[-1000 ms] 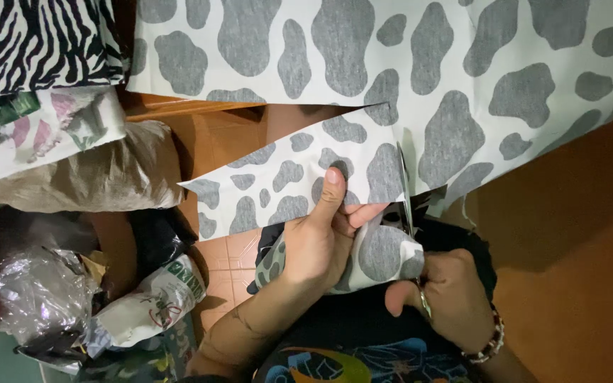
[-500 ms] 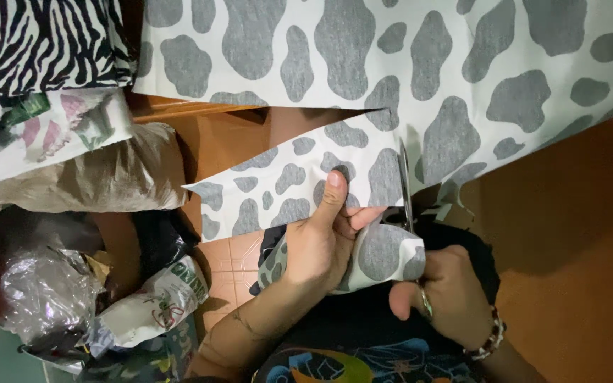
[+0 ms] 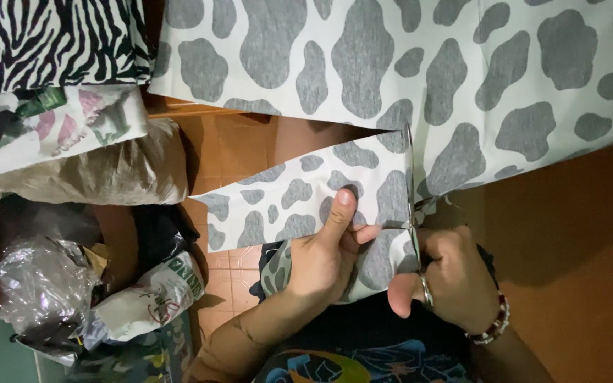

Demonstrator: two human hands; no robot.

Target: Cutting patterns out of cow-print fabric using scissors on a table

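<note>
Orange floor, grey-spotted white fabric (image 3: 363, 64)

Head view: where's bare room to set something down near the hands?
Bare brown surface lies right of the right hand, below the cow-print fabric. A narrow tiled strip shows between the cut flap and the bags. Crowded on the left: zebra cloth, tan bag, crumpled plastic.
</note>
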